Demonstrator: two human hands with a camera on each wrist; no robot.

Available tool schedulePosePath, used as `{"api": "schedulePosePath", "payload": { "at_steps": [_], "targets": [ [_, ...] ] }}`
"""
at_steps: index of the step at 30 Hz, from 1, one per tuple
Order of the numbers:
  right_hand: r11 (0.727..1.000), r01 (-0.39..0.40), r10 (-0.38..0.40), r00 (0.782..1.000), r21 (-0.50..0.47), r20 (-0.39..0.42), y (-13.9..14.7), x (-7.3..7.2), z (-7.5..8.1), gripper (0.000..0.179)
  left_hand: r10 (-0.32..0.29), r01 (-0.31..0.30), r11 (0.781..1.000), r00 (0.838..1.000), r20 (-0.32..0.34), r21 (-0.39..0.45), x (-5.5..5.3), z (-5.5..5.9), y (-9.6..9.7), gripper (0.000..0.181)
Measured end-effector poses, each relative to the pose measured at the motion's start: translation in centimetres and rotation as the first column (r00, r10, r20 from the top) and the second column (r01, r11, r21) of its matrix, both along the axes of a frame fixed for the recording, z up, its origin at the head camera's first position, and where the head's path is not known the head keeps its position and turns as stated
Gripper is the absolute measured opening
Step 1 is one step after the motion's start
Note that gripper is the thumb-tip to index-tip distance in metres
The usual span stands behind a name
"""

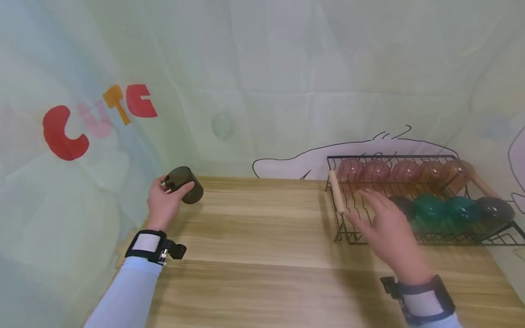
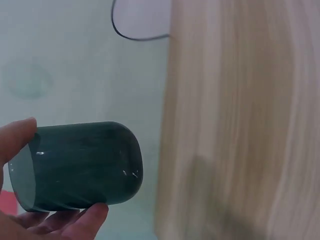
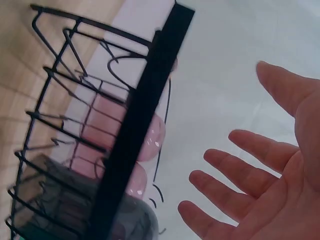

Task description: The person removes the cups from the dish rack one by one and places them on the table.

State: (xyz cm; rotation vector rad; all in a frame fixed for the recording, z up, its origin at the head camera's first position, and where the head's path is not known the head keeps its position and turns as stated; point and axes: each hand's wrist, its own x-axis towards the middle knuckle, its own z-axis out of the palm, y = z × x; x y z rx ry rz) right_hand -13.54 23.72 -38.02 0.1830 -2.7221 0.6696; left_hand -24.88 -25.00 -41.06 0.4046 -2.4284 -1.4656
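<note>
A dark smoky see-through cup (image 1: pixel 194 191) is held by my left hand (image 1: pixel 163 202) at the far left, above the table. It lies tilted on its side, with the thumb and fingers round its mouth end. In the left wrist view the cup (image 2: pixel 82 167) looks dark green, its rounded base pointing away from the palm. My right hand (image 1: pixel 391 232) is over the front left of a black wire rack (image 1: pixel 393 156), fingers spread. Nothing is in that hand (image 3: pixel 270 175) in the right wrist view.
Upside-down cups fill two rows in the rack: pink cups (image 1: pixel 376 171) and amber ones (image 1: pixel 434 173) behind, green cups (image 1: pixel 428 208) and dark ones (image 1: pixel 495 213) in front. The rack has a wooden handle (image 1: pixel 337 191). A printed curtain (image 1: pixel 279 91) hangs behind the wooden table (image 1: pixel 262 237).
</note>
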Motion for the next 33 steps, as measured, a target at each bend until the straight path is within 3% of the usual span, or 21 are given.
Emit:
{"api": "schedulePosePath", "payload": {
  "at_steps": [4, 10, 19, 23, 26, 33],
  "targets": [
    [0.999, -0.023, 0.025, 0.998, -0.028, 0.052, -0.3, 0.2, -0.5, 0.072, 0.024, -0.023, 0.999, 1.000, 0.007, -0.035, -0.3, -1.0, -0.8, 0.096],
    [0.998, -0.054, 0.055, 0.997, -0.024, 0.045, -0.6, 0.2, -1.1, 0.070, 0.031, -0.031, 0.999, 1.000, 0.004, -0.042, -1.3, -2.9, -1.7, 0.094],
    [0.997, -0.073, 0.074, 0.996, -0.015, 0.058, -0.8, 0.1, -1.7, 0.069, 0.072, -0.072, 0.995, 0.997, 0.003, -0.075, -4.2, -8.1, -4.8, 0.106],
    [0.997, -0.079, 0.079, 0.996, -0.015, 0.043, -0.7, -0.1, -2.0, 0.069, 0.068, -0.068, 0.995, 0.998, 0.005, -0.075, -4.2, -7.7, -4.7, 0.103],
    [0.997, -0.078, 0.079, 0.996, -0.018, 0.050, -0.7, -0.2, -2.1, 0.069, 0.078, -0.077, 0.995, 0.997, 0.021, -0.063, -3.5, -6.6, -3.9, 0.099],
    [0.998, -0.065, 0.066, 0.995, -0.020, 0.073, -0.6, -0.2, -2.4, 0.069, 0.082, -0.081, 0.994, 0.996, 0.016, -0.069, -2.6, -6.0, -3.0, 0.095]
  ]
}}
